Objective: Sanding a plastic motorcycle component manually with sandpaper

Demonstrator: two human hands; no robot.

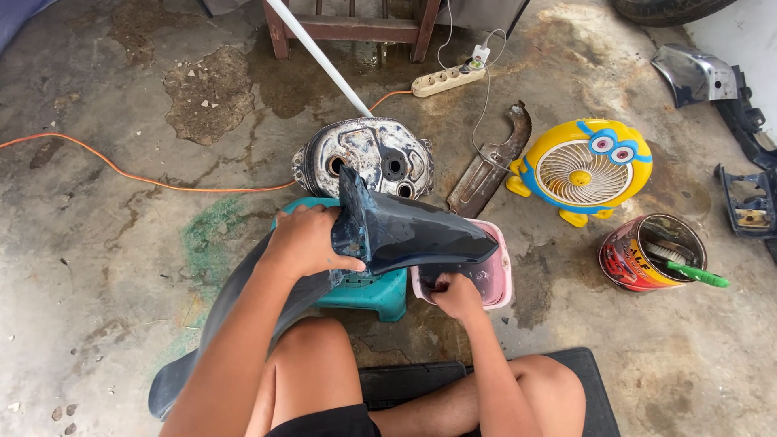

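Fingers of the left hand (pixel 306 241) wrap firmly around the upper edge of a long, dark blue mudguard (pixel 405 231), which curves from the floor at lower left, over a teal plastic stool (pixel 374 293), to a pointed end above a pink tub (pixel 495 279). The right hand (pixel 457 295) dips into that tub beneath the mudguard; whether its fingers clasp anything cannot be made out. Just beyond the stool lies a worn, silvery fuel tank (pixel 368 154) on stained concrete. To the right stand a yellow cartoon-faced fan (pixel 584 170) and a red tin (pixel 643 255) holding a green-handled brush (pixel 694 273). An orange cable (pixel 121 170) trails across the floor toward a white power strip (pixel 447 79).
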